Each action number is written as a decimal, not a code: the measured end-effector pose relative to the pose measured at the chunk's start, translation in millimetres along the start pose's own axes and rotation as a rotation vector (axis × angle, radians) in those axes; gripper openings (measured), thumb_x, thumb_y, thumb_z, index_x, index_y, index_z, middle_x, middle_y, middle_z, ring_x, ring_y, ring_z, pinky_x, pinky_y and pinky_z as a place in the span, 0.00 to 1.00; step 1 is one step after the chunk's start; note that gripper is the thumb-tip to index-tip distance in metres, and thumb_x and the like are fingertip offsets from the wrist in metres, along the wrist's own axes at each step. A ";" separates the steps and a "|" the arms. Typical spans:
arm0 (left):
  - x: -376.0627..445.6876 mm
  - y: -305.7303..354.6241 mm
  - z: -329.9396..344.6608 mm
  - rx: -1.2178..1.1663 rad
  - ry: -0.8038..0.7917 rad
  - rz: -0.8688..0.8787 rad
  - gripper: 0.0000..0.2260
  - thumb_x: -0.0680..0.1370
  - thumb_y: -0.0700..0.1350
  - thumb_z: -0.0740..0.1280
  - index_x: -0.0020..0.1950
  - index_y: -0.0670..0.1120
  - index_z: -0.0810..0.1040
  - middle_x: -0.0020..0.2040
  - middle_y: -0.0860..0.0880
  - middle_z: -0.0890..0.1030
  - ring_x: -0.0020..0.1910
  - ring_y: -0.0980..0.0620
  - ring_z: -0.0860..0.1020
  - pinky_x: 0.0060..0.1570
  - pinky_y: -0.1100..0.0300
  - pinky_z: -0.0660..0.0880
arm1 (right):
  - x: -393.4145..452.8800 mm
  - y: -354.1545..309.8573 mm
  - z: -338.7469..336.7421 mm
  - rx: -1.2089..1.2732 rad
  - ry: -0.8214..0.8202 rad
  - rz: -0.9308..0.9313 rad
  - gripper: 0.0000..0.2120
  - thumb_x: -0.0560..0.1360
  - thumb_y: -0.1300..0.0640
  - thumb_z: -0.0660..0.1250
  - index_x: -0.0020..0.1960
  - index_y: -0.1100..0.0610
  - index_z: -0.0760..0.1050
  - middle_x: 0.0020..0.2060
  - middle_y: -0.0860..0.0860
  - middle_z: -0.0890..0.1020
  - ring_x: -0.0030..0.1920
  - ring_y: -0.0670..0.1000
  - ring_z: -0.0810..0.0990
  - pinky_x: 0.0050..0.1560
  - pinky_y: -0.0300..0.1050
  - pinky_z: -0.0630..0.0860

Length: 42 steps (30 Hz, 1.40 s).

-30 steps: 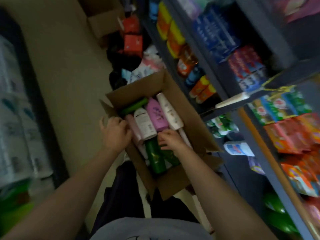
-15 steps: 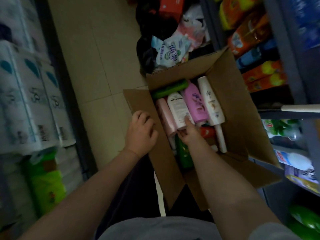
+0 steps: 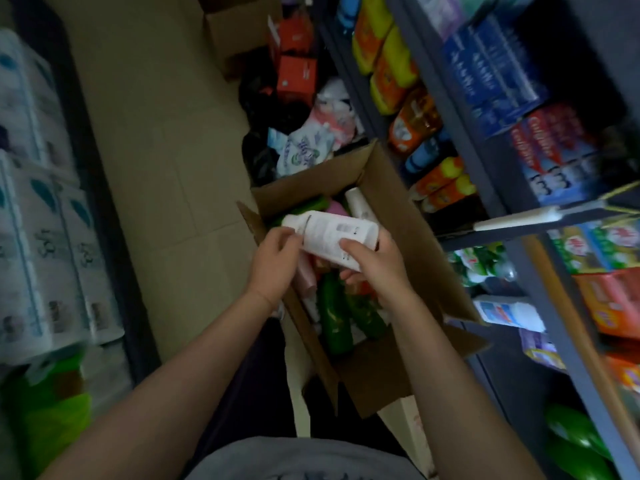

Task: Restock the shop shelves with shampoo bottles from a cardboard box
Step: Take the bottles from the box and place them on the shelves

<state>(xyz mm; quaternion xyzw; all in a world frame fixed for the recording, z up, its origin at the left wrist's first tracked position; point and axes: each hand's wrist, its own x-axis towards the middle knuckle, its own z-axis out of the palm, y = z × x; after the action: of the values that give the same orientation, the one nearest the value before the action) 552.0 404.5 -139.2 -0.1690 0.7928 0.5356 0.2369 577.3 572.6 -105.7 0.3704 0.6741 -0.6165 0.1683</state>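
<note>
A: Status?
B: Early. One white shampoo bottle [image 3: 337,237] is out, gripped by right hand [image 3: 375,259], left hand [image 3: 275,256] pinching its cap end, above the cardboard box [image 3: 408,216].
A: Remaining?
B: Green bottles [image 3: 334,317] below the hands; shelves [image 3: 540,216] to the right.

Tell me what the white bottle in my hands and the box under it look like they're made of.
White bottle: probably smooth plastic with a slight sheen and a printed label on it. Box: brown cardboard, matte, with folded flaps and raw edges.
</note>
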 end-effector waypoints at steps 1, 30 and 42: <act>-6.0 20.1 4.7 -0.096 -0.030 -0.068 0.17 0.78 0.58 0.64 0.59 0.47 0.79 0.53 0.51 0.81 0.55 0.51 0.79 0.51 0.58 0.74 | -19.1 -9.7 -10.9 -0.041 -0.007 -0.116 0.16 0.73 0.56 0.74 0.57 0.53 0.73 0.48 0.55 0.82 0.38 0.55 0.84 0.34 0.45 0.81; -262.3 292.3 240.4 -0.267 -0.912 0.697 0.24 0.72 0.40 0.76 0.67 0.45 0.77 0.62 0.46 0.82 0.62 0.51 0.80 0.61 0.57 0.76 | -241.1 -32.7 -359.2 0.087 0.801 -0.747 0.29 0.63 0.58 0.82 0.61 0.53 0.76 0.50 0.44 0.83 0.48 0.36 0.81 0.47 0.31 0.76; -212.2 267.2 287.9 0.758 -0.523 1.123 0.27 0.77 0.45 0.68 0.75 0.54 0.67 0.76 0.53 0.65 0.74 0.49 0.65 0.71 0.46 0.63 | -164.9 -39.5 -413.0 0.128 0.954 -0.506 0.25 0.64 0.52 0.81 0.57 0.55 0.77 0.50 0.49 0.83 0.49 0.48 0.82 0.40 0.40 0.79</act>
<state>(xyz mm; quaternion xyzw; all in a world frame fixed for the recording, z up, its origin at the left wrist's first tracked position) 644.8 773.7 94.0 0.4907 0.8085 0.2879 0.1501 754.6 920.6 110.5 0.4445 0.7050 -0.4410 -0.3330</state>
